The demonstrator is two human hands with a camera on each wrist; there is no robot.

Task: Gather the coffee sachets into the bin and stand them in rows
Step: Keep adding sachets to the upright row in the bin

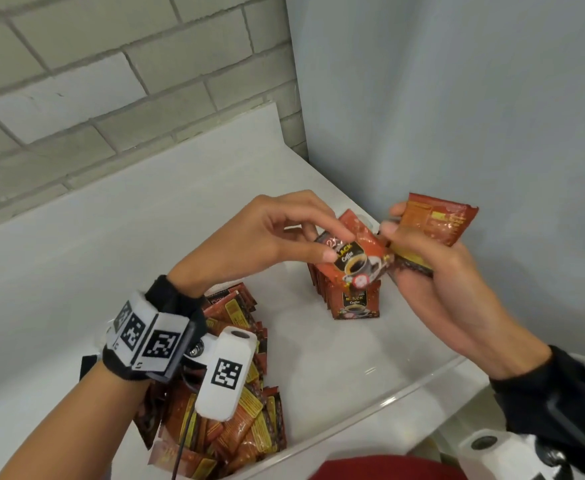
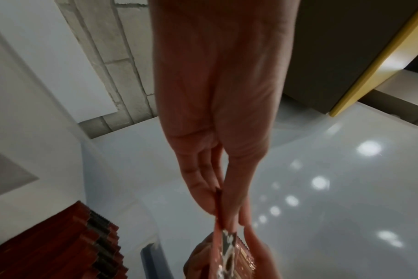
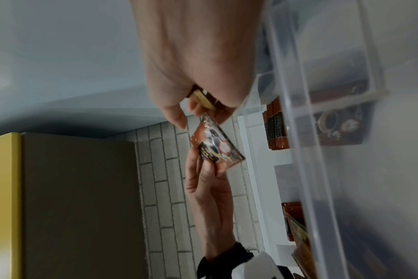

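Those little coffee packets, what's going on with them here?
A person is sorting them into a clear bin. The left hand pinches one sachet, just above a short standing row in the bin. The right hand grips a few more sachets. A loose pile lies at the bin's near left, not yet stood up.

- Head view: bright, even light, soft shadows under the hands (image 1: 353, 258); brick lines bow near the edges.
- Left wrist view: dim, blurred, round glare spots on the glossy surface (image 2: 346, 188).
- Right wrist view: dim, soft focus throughout.
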